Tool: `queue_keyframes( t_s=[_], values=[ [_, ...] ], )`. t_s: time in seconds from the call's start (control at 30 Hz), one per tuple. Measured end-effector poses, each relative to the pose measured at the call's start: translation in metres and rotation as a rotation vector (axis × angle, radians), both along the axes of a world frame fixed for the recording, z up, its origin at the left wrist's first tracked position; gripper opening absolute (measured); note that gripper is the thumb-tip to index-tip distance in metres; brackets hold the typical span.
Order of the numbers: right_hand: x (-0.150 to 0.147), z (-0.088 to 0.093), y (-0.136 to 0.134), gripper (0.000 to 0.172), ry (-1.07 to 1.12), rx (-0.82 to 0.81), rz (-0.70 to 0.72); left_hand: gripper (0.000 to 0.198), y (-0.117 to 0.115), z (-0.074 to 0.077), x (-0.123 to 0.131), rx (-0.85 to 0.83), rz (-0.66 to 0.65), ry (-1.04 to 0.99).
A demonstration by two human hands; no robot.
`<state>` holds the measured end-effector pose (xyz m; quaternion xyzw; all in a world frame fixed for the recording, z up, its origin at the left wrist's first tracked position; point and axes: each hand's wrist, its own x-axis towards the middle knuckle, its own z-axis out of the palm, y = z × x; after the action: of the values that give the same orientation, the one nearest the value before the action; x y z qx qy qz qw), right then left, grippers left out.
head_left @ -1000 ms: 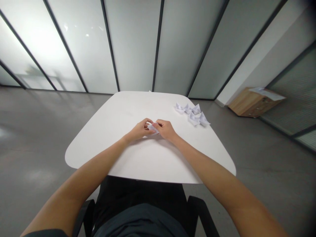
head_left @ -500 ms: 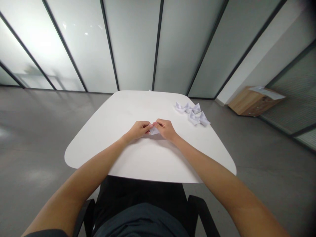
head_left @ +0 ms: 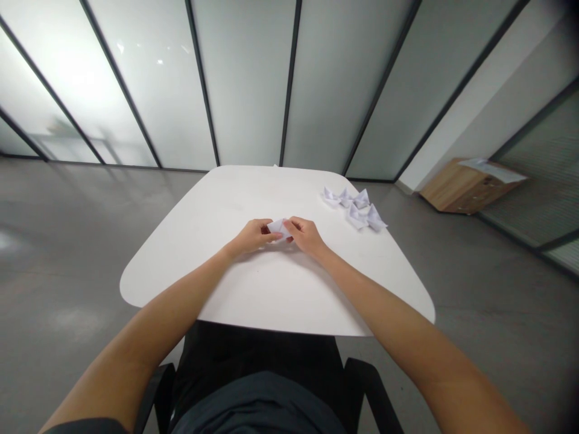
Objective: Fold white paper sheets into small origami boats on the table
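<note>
A small piece of folded white paper (head_left: 277,228) is held between my two hands, just above the middle of the table. My left hand (head_left: 253,235) pinches its left side, the thumb lying along the lower edge. On the other side my right hand (head_left: 306,234) grips the right end with thumb and fingers. Part of the paper is hidden behind the fingers. Several folded white paper boats (head_left: 357,216) stand grouped on the table to the right, apart from my hands.
The white table (head_left: 181,241) has rounded corners and reaches close to a frosted glass wall (head_left: 244,84). A wooden cabinet (head_left: 468,184) with papers on top stands on the floor at the right. Black chair armrests (head_left: 362,367) flank my lap.
The folded paper has been turned between my hands and more of its face shows. My left fingers have shifted lower along it. The boats on the right stay put.
</note>
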<state>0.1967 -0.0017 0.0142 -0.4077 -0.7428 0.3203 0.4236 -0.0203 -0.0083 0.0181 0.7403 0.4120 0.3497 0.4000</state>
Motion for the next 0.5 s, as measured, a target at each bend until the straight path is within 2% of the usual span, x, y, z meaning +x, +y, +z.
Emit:
queue_keyframes(
  t_s=[0.2,0.4,0.5],
  values=[
    [0.0036,0.0031,-0.0007,0.065,-0.146,0.157,-0.041,0.041,-0.0031,0.0035,0.0006,-0.058,-0.063,-0.007],
    [0.0038,-0.0022,0.0031,0.067,-0.083,0.069,-0.009,0.044,-0.0017,0.0022,0.0025,-0.029,-0.019,-0.065],
    [0.0038,-0.0063,0.0044,0.067,-0.124,0.064,0.030,0.047,0.0008,0.0000,0.0009,0.000,0.017,-0.106]
  ],
)
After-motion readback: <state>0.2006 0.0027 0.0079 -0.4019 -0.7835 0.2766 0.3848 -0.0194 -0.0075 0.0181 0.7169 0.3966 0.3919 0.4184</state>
